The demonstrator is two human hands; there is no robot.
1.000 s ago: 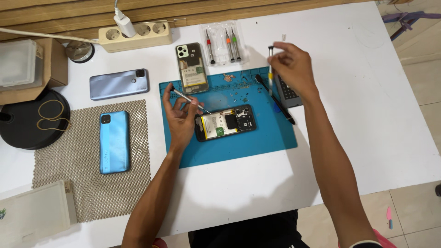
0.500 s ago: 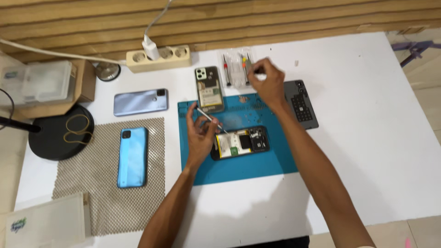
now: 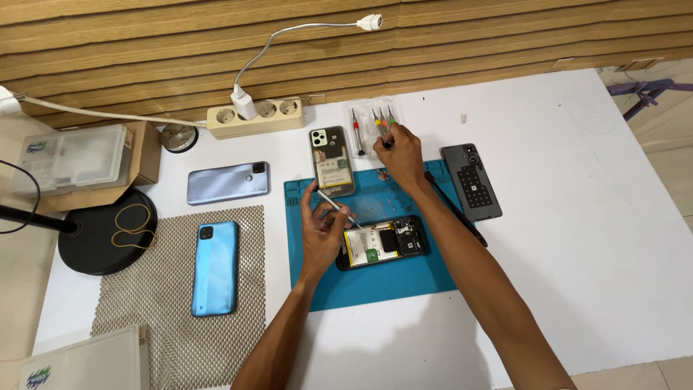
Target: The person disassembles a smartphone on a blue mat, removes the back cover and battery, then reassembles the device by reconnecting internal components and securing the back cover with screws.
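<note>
An opened black phone (image 3: 386,242) with its insides showing lies on a blue work mat (image 3: 375,285). My left hand (image 3: 323,230) rests at the phone's left end and holds metal tweezers (image 3: 333,204) that point down toward the phone. My right hand (image 3: 401,155) reaches to the far side of the mat, its fingers closed on a small screwdriver at a clear pack of screwdrivers (image 3: 369,126). Which screwdriver it grips is hidden by the fingers.
A phone in a clear case (image 3: 332,160) lies at the mat's far edge, a dark back cover (image 3: 471,180) and a black tool (image 3: 455,209) to its right. Two blue phones (image 3: 214,267) (image 3: 227,182), a mesh pad (image 3: 173,303), a power strip (image 3: 254,117), a lamp base (image 3: 108,231) and boxes (image 3: 72,155) are left.
My right hand has come down from the upper right with a screwdriver to the screwdriver pack. The view has shifted, and my left hand stays at the phone with the tweezers.
</note>
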